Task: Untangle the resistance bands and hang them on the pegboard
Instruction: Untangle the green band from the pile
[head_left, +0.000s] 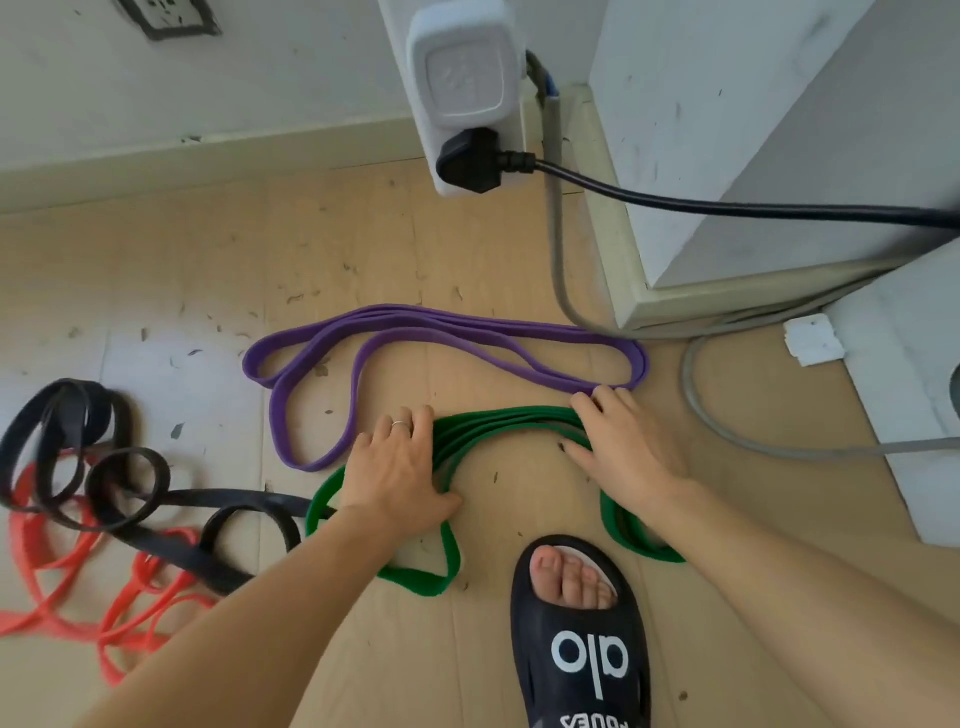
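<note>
Green resistance band (498, 423) on the floor just below the purple resistance band (441, 332), separate from it. Left hand (402, 467) and right hand (626, 447) flat on the green loops, fingers straight and close together. Best gathered into one even bundle, clear of the black resistance band (156, 519), before lifting.

Bright, even daylight, soft and diffuse. Pale glare patch on tan wood-look floor (171, 374), far left of left grip (400, 467). Shadows faint. Wide-angle bending strong at edges: skirting curves. Mild softness overall, corners smeared.
</note>
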